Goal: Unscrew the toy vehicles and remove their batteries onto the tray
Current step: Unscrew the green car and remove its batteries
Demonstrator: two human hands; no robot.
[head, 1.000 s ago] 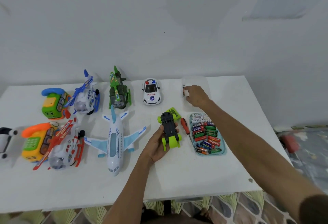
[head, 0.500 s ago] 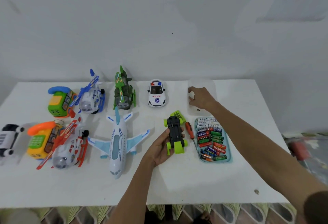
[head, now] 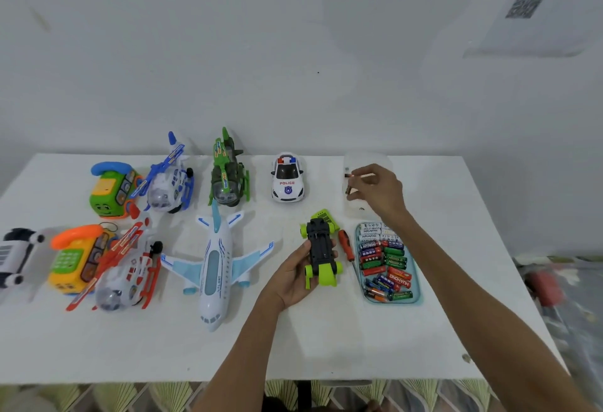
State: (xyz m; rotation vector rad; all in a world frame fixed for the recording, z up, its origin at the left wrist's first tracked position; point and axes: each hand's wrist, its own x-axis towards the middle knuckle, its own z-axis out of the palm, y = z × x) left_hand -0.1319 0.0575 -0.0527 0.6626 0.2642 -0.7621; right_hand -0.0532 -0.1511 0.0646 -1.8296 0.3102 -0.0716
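Note:
My left hand (head: pixel 293 276) grips a black and lime-green toy car (head: pixel 320 253), turned belly up just above the table. Its green battery cover (head: pixel 323 216) lies behind it. A red-handled screwdriver (head: pixel 345 244) rests between the car and the pale blue tray (head: pixel 414 294), which holds several batteries (head: pixel 385 259). My right hand (head: pixel 380 191) is at a clear plastic container (head: pixel 367 160) behind the tray, its fingertips pinched on a small dark item (head: pixel 348 183) too small to identify.
A white police car (head: pixel 287 178), green helicopter (head: pixel 228 178), blue helicopter (head: pixel 169 179), red helicopter (head: pixel 125 273), white airplane (head: pixel 213 264), two toy phones (head: pixel 112 189) and a black-and-white toy (head: pixel 14 256) stand left of the hands. The wall rises behind the white table (head: pixel 440 330).
My right hand has lifted slightly over the clear container, fingers now pinched. My left hand still holds the car in the same place. The head camera shifted a little.

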